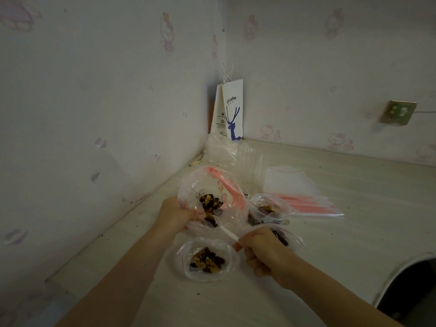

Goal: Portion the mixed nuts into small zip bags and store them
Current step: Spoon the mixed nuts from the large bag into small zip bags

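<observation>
Curled round the crumpled side of the big clear bag, the left hand holds it up at 10 o'clock of the work spot; the right hand, at 4 o'clock, pinches the handle of a white spoon whose bowl lies in the bag's mouth, just below the mixed nuts; a scoop looks to be in hand.

I judge the job well past halfway. One portioned zip bag lies at 6 o'clock, whether sealed I cannot tell; a second portioned bag lies at 2 o'clock; a third bag at 3 o'clock is partly hidden behind the right hand; little seems left in the big bag. Sealing and storing probably remain.

Spare empty bags lie stacked farther out at 2 o'clock; a paper coffee bag stands in the corner at 12; loose plastic wrapping crowds the space before it; crumbs dot the table.
</observation>
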